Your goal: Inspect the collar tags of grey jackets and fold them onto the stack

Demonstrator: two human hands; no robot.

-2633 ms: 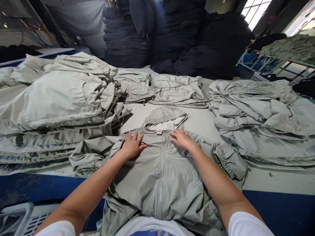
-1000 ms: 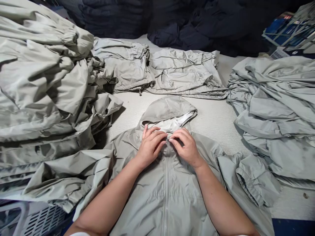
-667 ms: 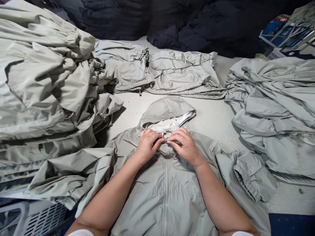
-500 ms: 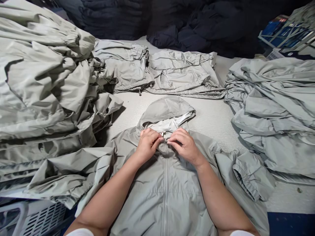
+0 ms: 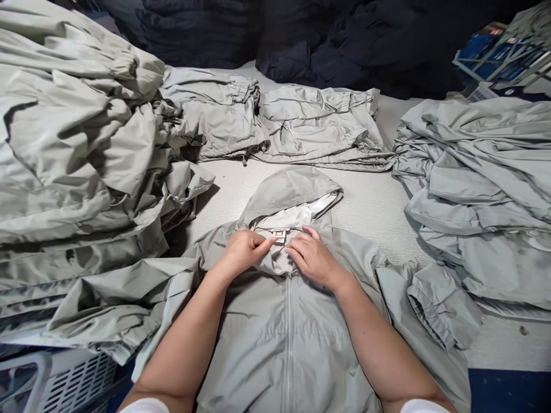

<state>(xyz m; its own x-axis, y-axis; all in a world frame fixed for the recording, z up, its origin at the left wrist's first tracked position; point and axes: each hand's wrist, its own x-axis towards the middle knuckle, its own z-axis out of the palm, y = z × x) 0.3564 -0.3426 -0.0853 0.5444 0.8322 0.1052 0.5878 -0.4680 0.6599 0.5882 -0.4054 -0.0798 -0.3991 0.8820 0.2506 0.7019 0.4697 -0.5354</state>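
A grey-green hooded jacket (image 5: 258, 338) lies front up on the pale table, its hood (image 5: 288, 189) pointing away and its front zipper (image 5: 290, 332) closed up to near the neck. At the collar opening a small white label (image 5: 279, 236) shows. My left hand (image 5: 246, 250) is at the left side of the collar, fingers curled on the fabric and thumb pointing at the label. My right hand (image 5: 313, 255) rests on the right side of the collar, its fingers somewhat apart beside the label.
Grey-green garments are heaped at the left (image 5: 77, 160), folded at the back (image 5: 318, 126) and piled at the right (image 5: 486, 172). Dark garments (image 5: 344, 46) lie beyond. A white plastic basket (image 5: 77, 381) stands at the lower left, another crate (image 5: 495, 57) at the upper right.
My hands have moved apart from their pinch at the collar centre, the left one further. The collar now lies more open and the label shows more fully.
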